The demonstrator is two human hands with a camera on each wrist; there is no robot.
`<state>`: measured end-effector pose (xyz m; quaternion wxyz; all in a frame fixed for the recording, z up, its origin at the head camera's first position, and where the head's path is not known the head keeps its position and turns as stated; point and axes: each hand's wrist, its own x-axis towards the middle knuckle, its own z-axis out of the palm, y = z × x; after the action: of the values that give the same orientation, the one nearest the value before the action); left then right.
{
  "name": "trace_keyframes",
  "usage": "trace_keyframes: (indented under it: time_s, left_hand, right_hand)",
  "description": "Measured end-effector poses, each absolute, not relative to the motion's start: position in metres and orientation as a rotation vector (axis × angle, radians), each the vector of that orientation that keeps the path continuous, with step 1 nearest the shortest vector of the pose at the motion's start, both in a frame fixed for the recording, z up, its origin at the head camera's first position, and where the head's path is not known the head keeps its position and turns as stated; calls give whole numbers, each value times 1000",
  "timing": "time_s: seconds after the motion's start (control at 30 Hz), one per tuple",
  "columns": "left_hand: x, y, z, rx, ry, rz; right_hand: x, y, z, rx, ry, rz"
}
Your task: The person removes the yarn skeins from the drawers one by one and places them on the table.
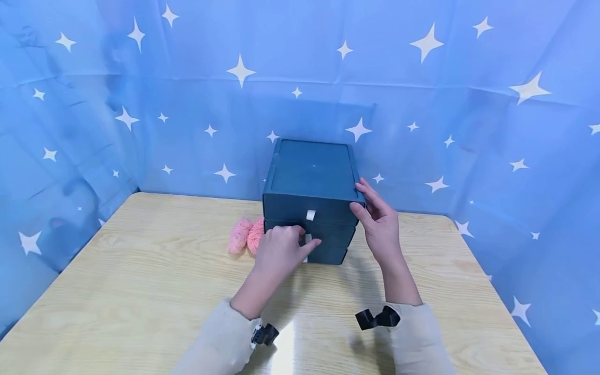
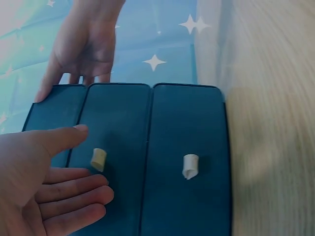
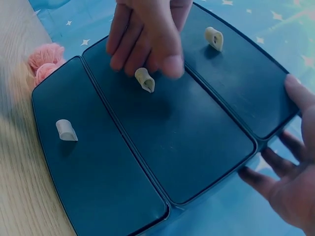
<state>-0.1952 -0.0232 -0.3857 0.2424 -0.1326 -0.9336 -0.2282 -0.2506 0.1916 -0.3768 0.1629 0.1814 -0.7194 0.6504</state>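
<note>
A dark teal three-drawer box (image 1: 314,166) stands on the table, all its drawers closed. Each drawer front carries a pale pull tab; the middle tab (image 2: 98,160) is beside the fingers of my left hand (image 1: 281,252). In the left wrist view those fingers are extended, thumb apart, with nothing pinched between them. My right hand (image 1: 382,229) rests on the box's right side at the top drawer (image 3: 236,83), its thumb at the front edge and fingers fairly straight along the side. The bottom drawer's tab (image 3: 65,130) shows fully in both wrist views.
Two pink yarn balls, one paler (image 1: 240,234) and one deeper pink (image 1: 255,235), lie against the box's left side. The pale wooden table (image 1: 154,291) meets a blue star-patterned curtain (image 1: 187,104) behind the box and at both sides.
</note>
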Motion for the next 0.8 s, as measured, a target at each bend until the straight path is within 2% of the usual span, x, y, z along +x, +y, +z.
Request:
trace_keyframes:
  time_s: [0.5, 0.8]
  left_hand:
    - [-196, -19, -393, -346, -2567, -623]
    - [-181, -27, -402, -430, -2547, -565]
  right_hand:
    - [-252, 193, -376, 498, -2100, 1819]
    - [-253, 192, -377, 505, -2119, 1809]
